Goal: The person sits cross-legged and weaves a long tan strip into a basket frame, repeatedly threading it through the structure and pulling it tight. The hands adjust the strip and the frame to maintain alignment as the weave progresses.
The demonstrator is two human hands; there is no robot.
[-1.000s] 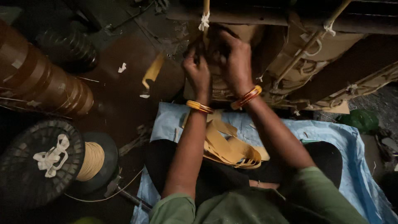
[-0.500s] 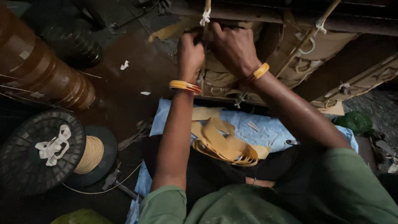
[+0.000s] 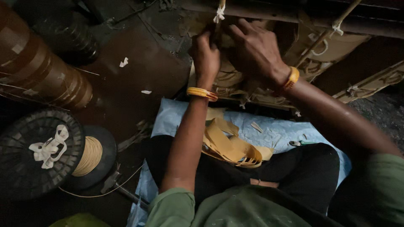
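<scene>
Hands meet at the far tan coil (image 3: 235, 80): left hand (image 3: 206, 56) pinching a strand, right hand (image 3: 254, 50) pressed on the windings, and loose tape (image 3: 229, 145) in the lap could, I reckon, snag the wrists.

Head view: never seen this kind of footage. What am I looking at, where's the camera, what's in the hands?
There is no machine here: a person works with two bare hands, filmed by a camera worn on the head and looking down. Both hands, the left hand and the right hand, each with a yellow bangle at the wrist, press on a tan, cord-tied bundle of windings under a dark bar. What the fingers pinch is too dark to tell. On the lap lies a loose coil of yellow flat tape, over a pale blue cloth. To the left stand a black spool of tan thread and a brown ribbed cylinder.
</scene>
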